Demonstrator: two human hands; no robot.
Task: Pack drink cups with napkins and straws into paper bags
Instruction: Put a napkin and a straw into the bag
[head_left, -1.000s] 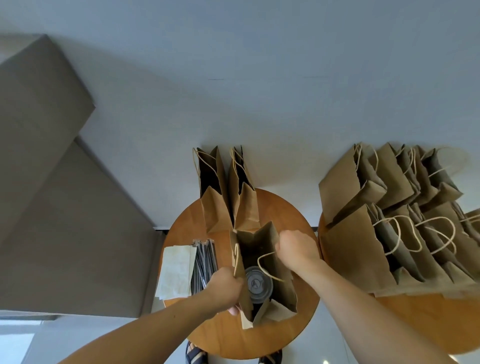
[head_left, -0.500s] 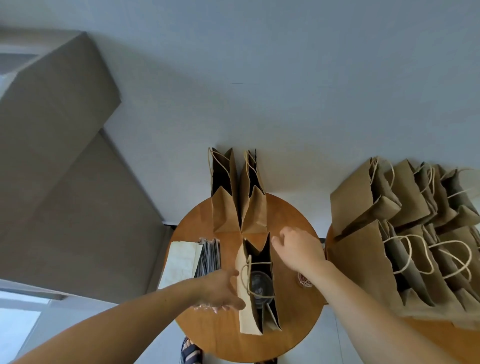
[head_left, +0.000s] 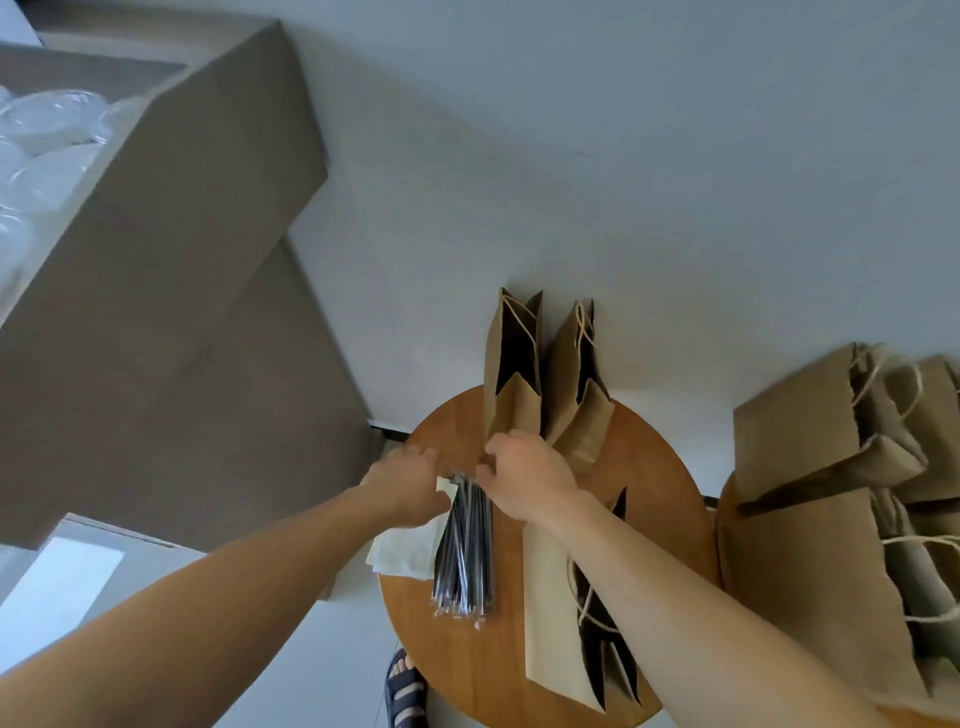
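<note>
The right hand (head_left: 524, 486) pinched the far tips of the wrapped straws (head_left: 465, 551), probably light, slick, best drawn singly there; the left hand (head_left: 408, 486) rested on the napkins (head_left: 402, 553), finger grip untellable.

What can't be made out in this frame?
- Head view: either grip on the straws or napkins; the backs of the left hand and right hand hide the fingertips.
- Near bag contents: dark inside, crossed by the right forearm.
- Right-table bags: blurred, cut by the frame edge.
</note>
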